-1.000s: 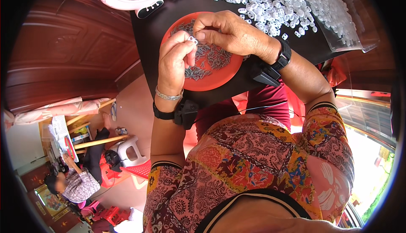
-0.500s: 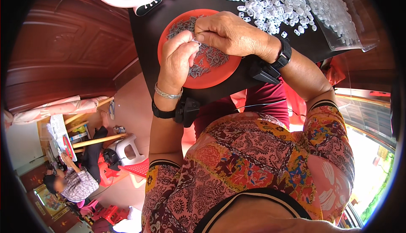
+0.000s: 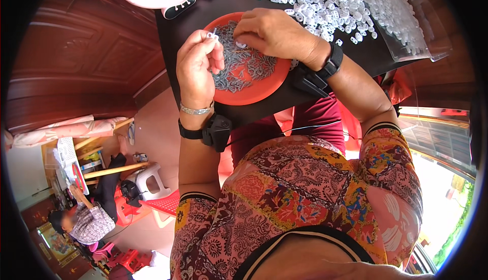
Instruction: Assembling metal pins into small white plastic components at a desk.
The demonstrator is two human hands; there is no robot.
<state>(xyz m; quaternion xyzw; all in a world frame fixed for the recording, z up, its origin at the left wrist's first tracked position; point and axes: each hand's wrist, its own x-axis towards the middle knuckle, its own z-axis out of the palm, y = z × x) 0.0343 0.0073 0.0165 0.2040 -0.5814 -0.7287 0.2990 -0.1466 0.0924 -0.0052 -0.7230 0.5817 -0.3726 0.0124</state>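
Now that they've parted, my left hand (image 3: 197, 69) pinches a small white plastic oval (image 3: 212, 36), thin grey screw (image 3: 215, 30) seemingly fitted, over the round orange plastic dish (image 3: 239, 98), left side; can't tell if my right hand (image 3: 277, 33) grips anything.

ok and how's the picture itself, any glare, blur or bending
All in the head view: opening at right washed out to white; wood panelling at left curving toward the picture's rim; white piece in the left hand visible, its fine detail too small to judge.
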